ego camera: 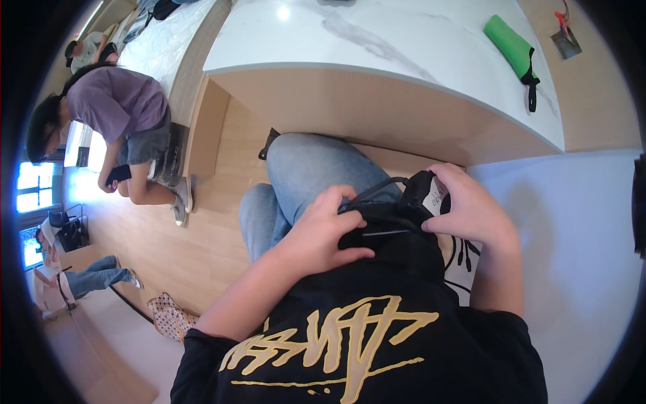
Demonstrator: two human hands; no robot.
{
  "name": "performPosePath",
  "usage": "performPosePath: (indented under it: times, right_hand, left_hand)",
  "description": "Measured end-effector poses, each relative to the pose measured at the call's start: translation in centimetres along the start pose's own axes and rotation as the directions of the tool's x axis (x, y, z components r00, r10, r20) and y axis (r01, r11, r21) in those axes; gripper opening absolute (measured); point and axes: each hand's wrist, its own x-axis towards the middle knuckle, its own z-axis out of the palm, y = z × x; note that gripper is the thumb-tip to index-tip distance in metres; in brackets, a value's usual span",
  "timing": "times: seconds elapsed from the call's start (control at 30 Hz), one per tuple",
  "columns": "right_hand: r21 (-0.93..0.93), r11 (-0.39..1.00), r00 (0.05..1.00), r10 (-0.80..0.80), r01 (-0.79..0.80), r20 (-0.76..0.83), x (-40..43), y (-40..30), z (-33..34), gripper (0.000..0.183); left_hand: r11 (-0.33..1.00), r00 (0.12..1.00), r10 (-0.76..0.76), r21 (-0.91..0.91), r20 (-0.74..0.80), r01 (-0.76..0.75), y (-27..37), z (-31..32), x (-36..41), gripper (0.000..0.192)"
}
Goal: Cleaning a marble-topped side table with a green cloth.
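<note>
My right hand (462, 202) grips a black box-like device (418, 194) with a white label that bears writing, its thumb below and fingers at the top. A thick black cable (378, 186) curves from the device towards my left hand (333, 230). The fingers of my left hand are curled around the edge of a black pouch or cloth item (378, 222) at my waist; what it is exactly, I cannot tell. Several thin black cables with plugs (465, 255) hang beneath my right wrist. Both hands are above my lap, over the blue jeans (323, 166).
A white marbled tabletop (353, 40) stands ahead, bearing a green cloth pouch with a black strap (512, 48). A white wall (545, 242) is close at the right. To the left, a person in a purple shirt (118, 101) sits bent over; a patterned bag (171, 317) lies on the floor.
</note>
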Motion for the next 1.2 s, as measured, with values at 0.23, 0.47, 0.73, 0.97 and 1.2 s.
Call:
performPosePath:
  times: [0.23,0.47,0.73,0.97,1.2]
  right_hand:
    - [0.0,1.0,0.999,-0.004,0.004,0.037,0.9,0.1,0.5,0.06]
    - [0.0,1.0,1.0,0.0,0.0,0.022,0.5,-0.3,0.0,0.062]
    - [0.038,0.999,0.999,-0.023,0.021,0.037,0.2,-0.9,-0.5,0.064]
    - [0.054,0.997,0.998,-0.05,0.047,0.043,0.9,-0.2,0.5,0.062]
    - [0.067,0.997,0.997,-0.031,0.026,0.072,1.2,-0.5,0.3,0.061]
  left_hand:
    - [0.929,0.973,-0.228,0.292,-0.034,0.228,1.1,1.5,0.8,0.048]
    - [0.96,0.971,-0.235,0.166,0.034,0.227,0.7,1.5,1.1,0.057]
    - [0.961,0.999,-0.052,0.271,-0.005,0.051,0.3,0.4,1.1,0.061]
    - [0.984,0.996,-0.088,0.154,0.011,0.085,-0.4,1.0,1.0,0.061]
    - [0.991,0.992,-0.095,0.091,-0.085,0.103,-0.9,1.1,0.6,0.059]
